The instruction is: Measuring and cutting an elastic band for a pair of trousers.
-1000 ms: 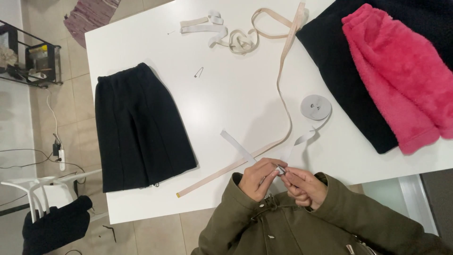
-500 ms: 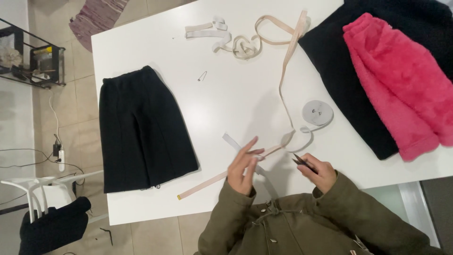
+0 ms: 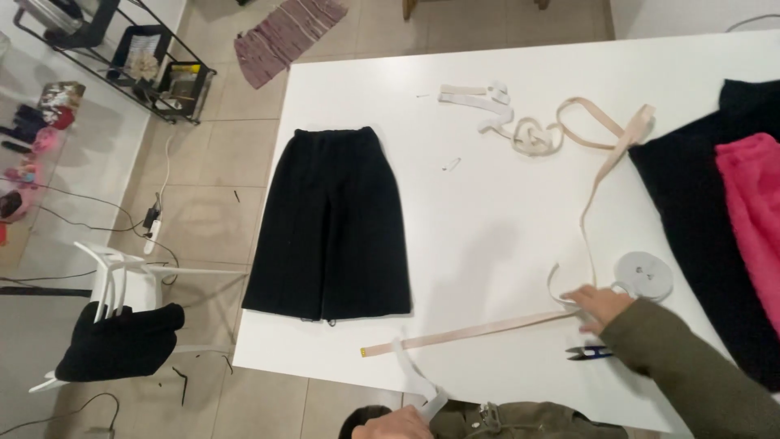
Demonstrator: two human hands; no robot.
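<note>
R fingers: right hand lies flat w/ fingers spread on the beige tape, pinning it to the white table, not pinching anything.
L fingers: left hand at the bottom edge, curled around the end of a white elastic strip. Half out of frame, so grip looks closed but I can't swear to it.
Tape, where: runs from a yellow-tipped end near the front edge, under the R hand, then up the table to a loose tangle at approx the far middle.
Tape, handling: imo light, floppy, zero stiffness, prob slides easy on the smooth top. Best pinched flat across its width, near whichever bit you want to control.
Tape, looks: pale beige, narrow, flat, twisted in spots.
Nearby: small blue snips just beside the R wrist, grey elastic roll just past the fingers.
Further out: black skirt laid flat, safety pin, pink fleece on black fabric.
</note>
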